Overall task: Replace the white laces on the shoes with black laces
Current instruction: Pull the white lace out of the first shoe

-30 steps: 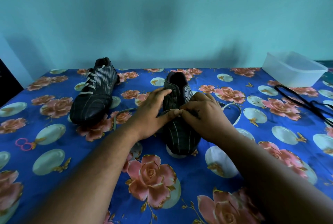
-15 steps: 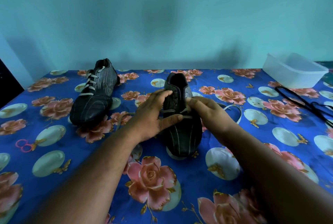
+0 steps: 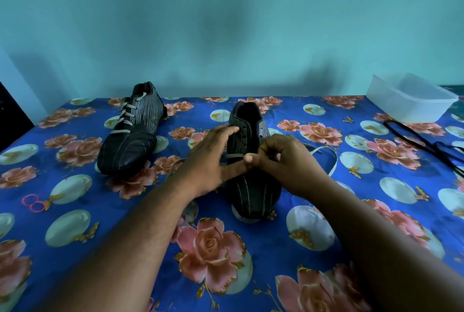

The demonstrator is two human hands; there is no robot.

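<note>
Right hand: the right hand is curled at the middle of the near shoe, fingertips pinching what looks like the last crossing of the white lace.
Left hand: the left hand steadies the shoe's flank, fingers fairly straight along its side, thumb pressed across toward the right hand; it grips nothing that I can make out.
Step in hand: by my reading, unlacing; the upper eyelets of this shoe already stand bare.
Next move: probably drawing the lace free of the lowest eyelets, which calls for a firm pinch and a steady hold on the shoe.
Near shoe: dark, pinstriped, toe toward the person, at the centre of the flowered counter; loose white lace trails out at 3 o'clock.
Other shoe: the second shoe lies at 10 o'clock, fully laced in white.
Black laces: the black laces lie at 2 o'clock, well apart, near a clear tub.
</note>
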